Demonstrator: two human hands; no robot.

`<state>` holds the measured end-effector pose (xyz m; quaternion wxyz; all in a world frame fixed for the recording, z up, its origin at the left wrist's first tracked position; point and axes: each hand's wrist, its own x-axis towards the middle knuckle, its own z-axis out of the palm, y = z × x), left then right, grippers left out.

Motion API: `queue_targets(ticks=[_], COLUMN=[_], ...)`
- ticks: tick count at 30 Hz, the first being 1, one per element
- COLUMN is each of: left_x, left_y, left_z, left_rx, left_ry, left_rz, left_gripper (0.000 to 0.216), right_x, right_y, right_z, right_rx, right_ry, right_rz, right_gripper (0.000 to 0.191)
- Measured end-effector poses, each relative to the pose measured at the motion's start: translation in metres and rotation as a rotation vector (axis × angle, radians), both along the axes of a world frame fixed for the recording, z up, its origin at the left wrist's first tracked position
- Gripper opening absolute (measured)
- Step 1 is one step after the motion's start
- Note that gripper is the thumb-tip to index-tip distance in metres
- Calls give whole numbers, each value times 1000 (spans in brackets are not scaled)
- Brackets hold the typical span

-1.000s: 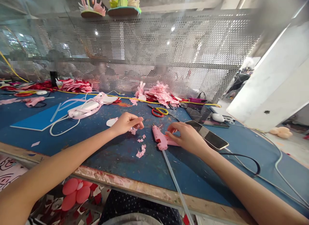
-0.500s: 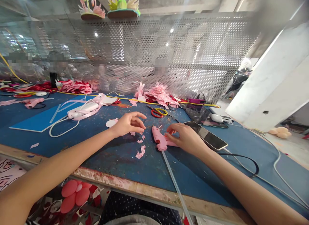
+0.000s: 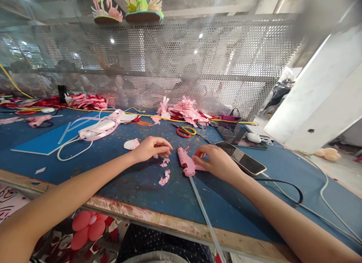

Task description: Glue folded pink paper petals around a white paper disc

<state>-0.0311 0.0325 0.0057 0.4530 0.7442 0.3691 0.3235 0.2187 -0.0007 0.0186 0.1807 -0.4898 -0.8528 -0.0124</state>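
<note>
— Lowered since the frame half a second ago, a worker's left hand [image 3: 152, 148] droops over pink frilled scraps [image 3: 164, 178] on a blue worktop [image 3: 127, 197]; the right hand [image 3: 216, 161] keeps its place beside a pink glue gun [image 3: 186, 162].

— Is either holding anything?

— Left fingers bend downward, and whether a scrap is pinched beneath them cannot be told. Right fingers curl loosely, parted from the thumb, not wrapped around the gun; contact with its handle is unclear.

— Where does the gun lie, and how would it handle?

— Flat between the hands, nozzle pointing away from the worker, a long translucent glue stick [image 3: 204, 212] trailing from its rear past the worktop's edge. It looks to be light, stiff plastic, best held by the handle; the tip may be hot, and the stick could snag. Scraps appear soft and near weightless, easily crushed, best pinched by an edge.

— What is hard to make out?

— Much of the handle, beneath the right hand; the stick's far end, cut off below; whatever lies behind the left hand, beside a white oval piece [image 3: 129, 144]. Figures beyond the perforated screen [image 3: 164, 55] are blurred.
</note>
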Motion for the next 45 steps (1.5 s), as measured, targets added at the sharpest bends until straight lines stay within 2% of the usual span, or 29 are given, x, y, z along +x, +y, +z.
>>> queue_targets(ticks=[5, 9, 14, 16, 21, 24, 27, 29, 32, 34, 37, 45], left_x=[-1, -4, -3, -1, 0, -2, -6, -10, -19, -27, -38, -37], left_y=[0, 1, -4, -8, -11, -9, -4, 1, 11, 20, 32, 42], left_z=[0, 1, 0, -1, 0, 3, 6, 9, 12, 12, 9, -6], left_rx=[85, 232, 316, 294, 30, 5, 33, 103, 307, 416, 460, 494], left_ry=[7, 155, 302, 295, 75, -21, -39, 14, 198, 349, 495, 548], left_rz=[-10, 49, -104, -176, -286, -257, -160, -49, 86, 77, 27, -7], left_gripper=[28, 24, 26, 28, 25, 21, 19, 20, 21, 20, 19, 17], right_x=[0, 1, 1, 1, 1, 2, 2, 1, 1, 1, 3, 6], right_y=[0, 1, 0, 0, 1, 2, 2, 2, 1, 1, 2, 5], right_z=[0, 0, 0, 0, 0, -1, -1, 0, 1, 2, 3, 3], right_rx=[-9, -18, -28, -31, -46, -57, -67, -75, -85, -91, -94, -92], right_ry=[-8, -16, -21, -23, -32, -39, -45, -49, -53, -54, -51, -66], right_rz=[-2, 1, 0, -4, -3, -2, -8, -12, -16, -21, -39, -66], right_gripper=[16, 16, 17, 18, 19, 20, 22, 22, 22, 22, 21, 20])
